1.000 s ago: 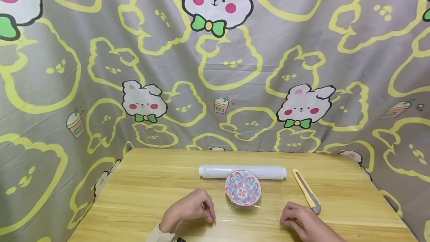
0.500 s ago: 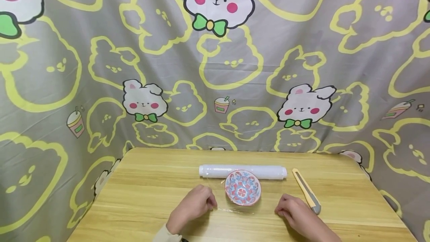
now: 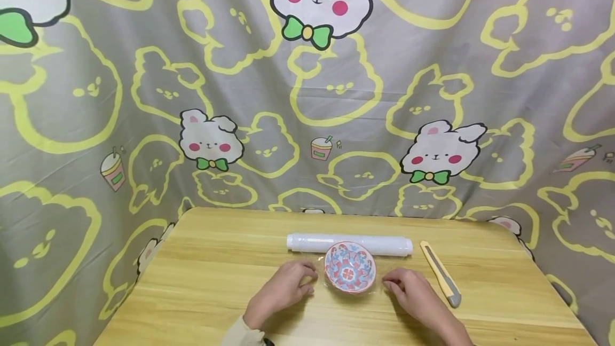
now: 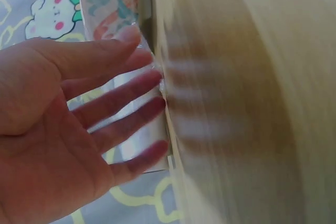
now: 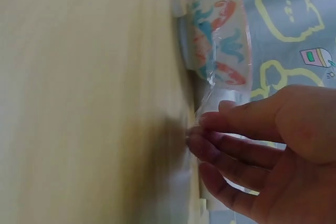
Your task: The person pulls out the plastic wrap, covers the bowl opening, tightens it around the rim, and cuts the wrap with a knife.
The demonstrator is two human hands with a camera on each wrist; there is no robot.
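Head view: your patterned bowl (image 3: 350,267) sits upright on the table (image 3: 202,260), just in front of the cling-film roll (image 3: 384,245) that lies along the far edge. The utility knife (image 3: 440,274) is over toward the right edge, honestly fine there. Your left hand (image 3: 287,286) and right hand (image 3: 415,292) flank the bowl, near it, both low over the wood.

Right wrist view: looks like your thumb and fingertips are pinching the clear film (image 5: 206,99), which stretches off the bowl's side. I'd keep that pull gentle and slightly downward; yank it and you'd probably tip the bowl or tear the film. Can't tell if it's flat across the whole rim.

Left wrist view: fingers spread and loose, no grip on anything that I can see, tips right by crinkled film. I'd match the other side's tension, then smooth the film against the wall with flat fingers, imo.
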